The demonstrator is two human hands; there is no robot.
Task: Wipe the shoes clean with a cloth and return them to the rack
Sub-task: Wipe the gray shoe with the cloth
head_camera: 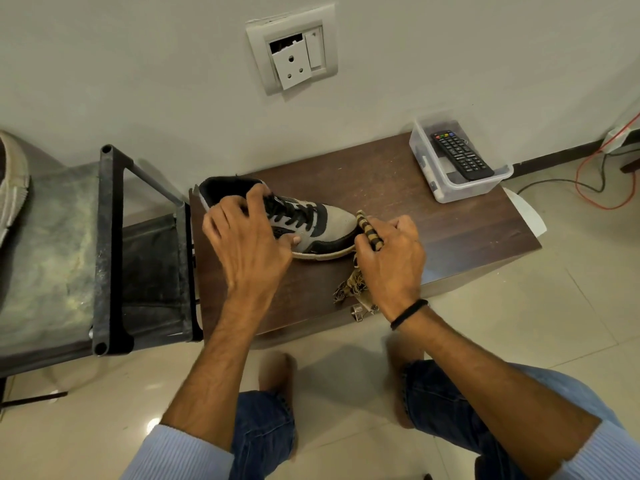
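A grey and black sneaker [329, 223] with black laces lies on a low dark wooden table [450, 230], toe pointing right. My left hand [246, 237] grips it over the laces and collar, thumb on its near side. My right hand [391, 254] holds a brown and yellow patterned cloth [369, 230] bunched against the shoe's toe; the cloth's loose end [349, 289] hangs out below the hand onto the table. The dark metal shoe rack [110, 244] stands at the left with a dusty fabric shelf. Another shoe's pale sole [12, 181] shows at the far left edge.
A clear plastic box [429, 168] holding a black remote [462, 155] sits on the table's far right corner. A broken wall socket [292, 50] is on the wall behind. Red and black cables [588, 181] trail on the tiled floor at right. My bare feet stand just before the table.
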